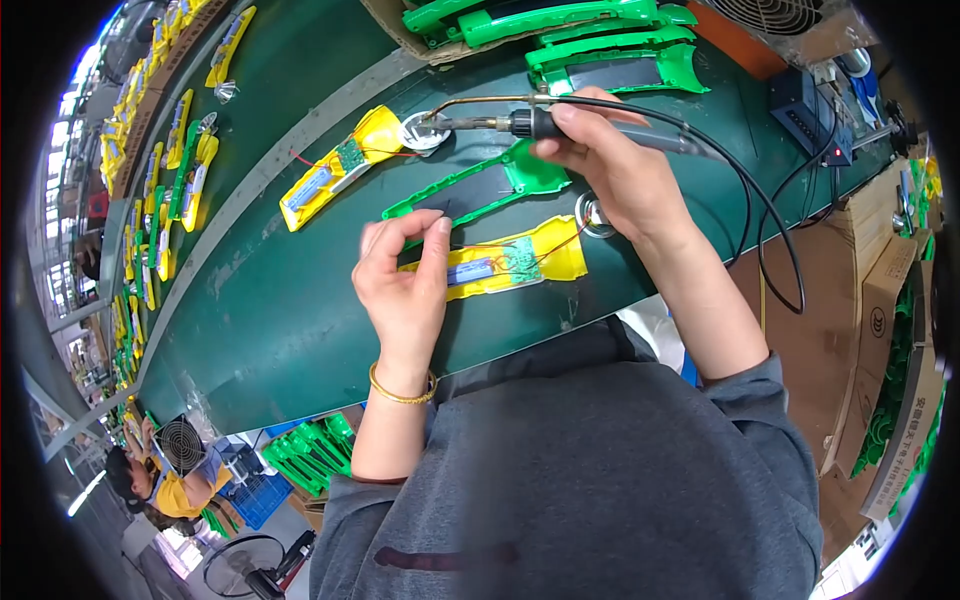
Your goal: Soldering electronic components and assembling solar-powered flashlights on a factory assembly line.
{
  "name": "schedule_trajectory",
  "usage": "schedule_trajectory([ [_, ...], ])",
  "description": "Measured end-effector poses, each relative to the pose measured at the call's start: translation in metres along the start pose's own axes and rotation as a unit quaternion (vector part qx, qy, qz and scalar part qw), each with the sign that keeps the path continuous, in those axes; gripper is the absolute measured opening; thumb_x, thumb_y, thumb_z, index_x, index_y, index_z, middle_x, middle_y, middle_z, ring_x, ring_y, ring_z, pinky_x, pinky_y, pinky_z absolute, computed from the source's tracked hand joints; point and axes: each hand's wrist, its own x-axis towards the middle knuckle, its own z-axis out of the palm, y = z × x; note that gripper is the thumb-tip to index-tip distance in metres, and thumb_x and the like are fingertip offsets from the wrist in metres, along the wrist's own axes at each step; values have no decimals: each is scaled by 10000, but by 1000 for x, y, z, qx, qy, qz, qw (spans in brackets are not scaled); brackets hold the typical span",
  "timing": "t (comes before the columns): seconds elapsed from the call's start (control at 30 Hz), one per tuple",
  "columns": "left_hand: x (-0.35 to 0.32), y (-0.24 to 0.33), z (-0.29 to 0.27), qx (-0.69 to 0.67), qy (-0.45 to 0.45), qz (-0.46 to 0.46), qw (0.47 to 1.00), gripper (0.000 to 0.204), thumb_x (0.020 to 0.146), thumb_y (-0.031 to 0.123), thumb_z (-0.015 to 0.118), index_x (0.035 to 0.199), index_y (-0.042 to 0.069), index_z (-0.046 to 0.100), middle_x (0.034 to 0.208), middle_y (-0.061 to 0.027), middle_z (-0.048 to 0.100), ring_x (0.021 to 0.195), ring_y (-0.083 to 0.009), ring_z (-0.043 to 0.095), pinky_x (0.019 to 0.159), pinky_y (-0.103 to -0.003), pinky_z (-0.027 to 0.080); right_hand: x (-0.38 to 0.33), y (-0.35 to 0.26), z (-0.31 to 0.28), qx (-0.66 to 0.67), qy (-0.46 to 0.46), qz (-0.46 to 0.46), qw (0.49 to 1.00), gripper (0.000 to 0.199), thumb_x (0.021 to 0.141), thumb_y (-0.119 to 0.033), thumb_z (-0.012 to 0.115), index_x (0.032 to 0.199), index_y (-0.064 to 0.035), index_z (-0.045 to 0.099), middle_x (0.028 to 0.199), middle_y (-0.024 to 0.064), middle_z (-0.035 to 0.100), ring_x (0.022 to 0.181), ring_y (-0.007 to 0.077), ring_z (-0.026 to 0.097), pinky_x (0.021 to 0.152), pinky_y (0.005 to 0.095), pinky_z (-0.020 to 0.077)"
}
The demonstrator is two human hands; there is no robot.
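Observation:
My right hand (pixel 625 165) grips a soldering iron (pixel 560 125) with a thin brass feed tube and black cable. The iron's tip is over a round white-rimmed metal part (pixel 428 138), wired to a yellow housing (pixel 375 130) with a blue cell and green circuit board. My left hand (pixel 405 285) is closed in a pinch; a thin dark line shows at the fingertips, too small to name. Under and beside it lies a second yellow housing (pixel 562 250) with a cell and board, wired to a round metal part (pixel 594 215). A green frame (pixel 545 170) lies between the housings.
Several green shells (pixel 620 62) and a cardboard box (pixel 375 12) are at the back. A blue power unit (pixel 812 115) stands right. Along the left, a metal strip (pixel 180 240) separates rows of yellow and green assemblies (pixel 180 170). Another person (pixel 180 490) sits at the lower left.

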Motion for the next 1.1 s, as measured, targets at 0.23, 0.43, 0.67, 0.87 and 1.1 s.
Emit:
schedule_trajectory([
  [0.23, -4, 10, -30, -160, -186, -148, 958, 96, 815, -18, 651, 906, -13, 679, 733, -16, 586, 720, -74, 528, 666, -205, 424, -47, -4, -30, 85, 41, 114, 989, 137, 938, -176, 489, 938, -45, 532, 806, 73, 613, 774, 138, 613, 888, 444, 513],
  [0.43, 18, 11, -31, 138, -287, -3, 948, 71, 732, 55, 633, 783, 61, 683, 676, -40, 575, 680, -210, 543, 693, -337, 421, -62, -12, -29, -52, 36, 68, 996, 168, 875, -178, 574, 924, -22, 535, 829, 78, 601, 741, 127, 601, 822, 352, 535],
  [0.67, 28, 18, -23, 208, -334, -8, 919, 45, 718, 86, 632, 689, 76, 664, 663, -54, 598, 730, -237, 573, 773, -401, 378, -57, -21, -17, -212, -22, 97, 972, 80, 811, -43, 624, 856, -11, 566, 755, 28, 608, 676, 76, 577, 603, 222, 470],
  [0.87, 26, 23, -13, 281, -300, 49, 910, 69, 716, 96, 647, 658, 61, 658, 663, -78, 606, 731, -259, 587, 764, -416, 380, -51, -18, -16, -244, -46, 83, 965, 104, 785, -20, 660, 842, -9, 574, 741, 19, 616, 670, 60, 566, 582, 210, 450],
  [1.1, 29, 26, -8, 296, -300, 68, 904, 91, 716, 86, 637, 634, 53, 655, 647, -99, 604, 707, -271, 589, 757, -429, 390, -44, -14, -17, -294, -88, 82, 948, 111, 766, 9, 667, 832, -6, 579, 715, 6, 602, 656, 49, 563, 567, 198, 443],
])
